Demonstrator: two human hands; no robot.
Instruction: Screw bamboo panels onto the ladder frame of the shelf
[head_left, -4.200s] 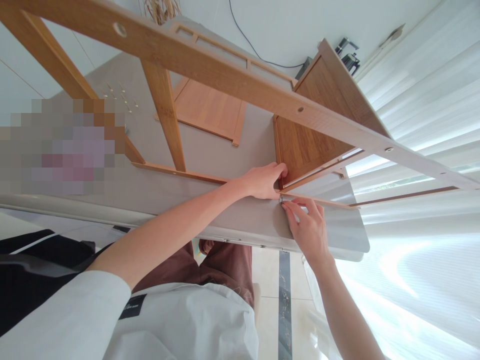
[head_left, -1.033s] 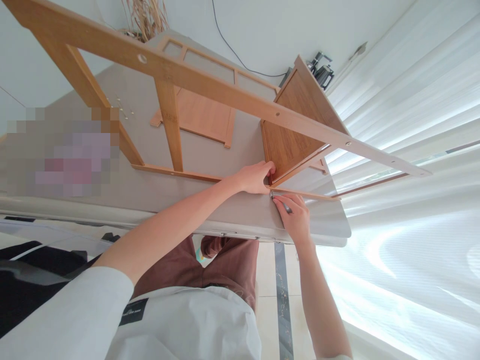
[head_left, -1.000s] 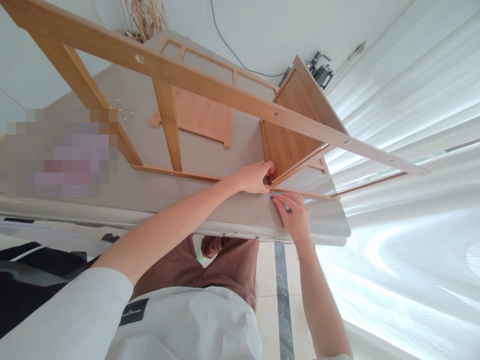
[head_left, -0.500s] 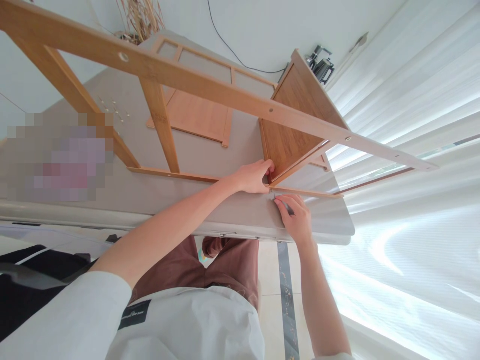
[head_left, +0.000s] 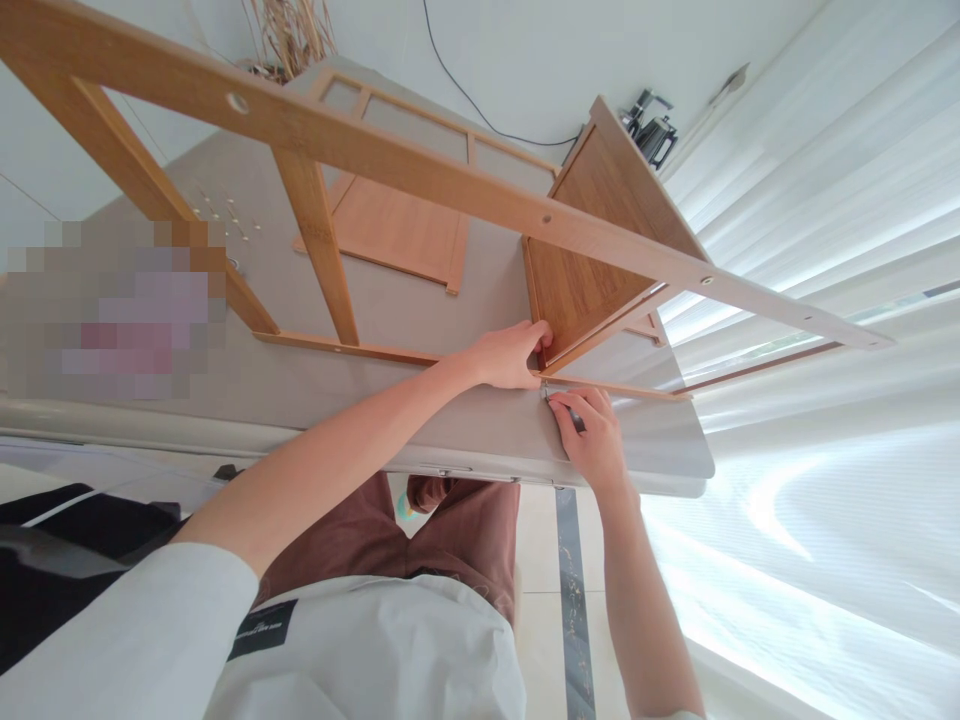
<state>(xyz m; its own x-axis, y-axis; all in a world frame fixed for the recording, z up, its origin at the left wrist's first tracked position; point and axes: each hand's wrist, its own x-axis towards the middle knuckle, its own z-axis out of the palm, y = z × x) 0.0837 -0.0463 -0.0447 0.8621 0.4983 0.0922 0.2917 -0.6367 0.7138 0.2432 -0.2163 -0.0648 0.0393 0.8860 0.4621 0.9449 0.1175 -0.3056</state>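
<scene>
Wooden rack frame [head_left: 450, 180] is laid on its side on the grey surface [head_left: 450, 420], near the front edge. Left hand [head_left: 514, 355] is curled around the corner of the upright shelf panel [head_left: 592, 270], fingers pressed together on it. Right hand [head_left: 592, 435] is set just beside, fingers pinching a small metal tool [head_left: 574, 417] at the lower rail [head_left: 615, 388]. A loose panel [head_left: 397, 230] lies toward the far edge.

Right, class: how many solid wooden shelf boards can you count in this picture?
2: one flat board lies on the table; one upright board stands in the frame, at the left hand. Others may be hidden behind the blurred patch.
</scene>
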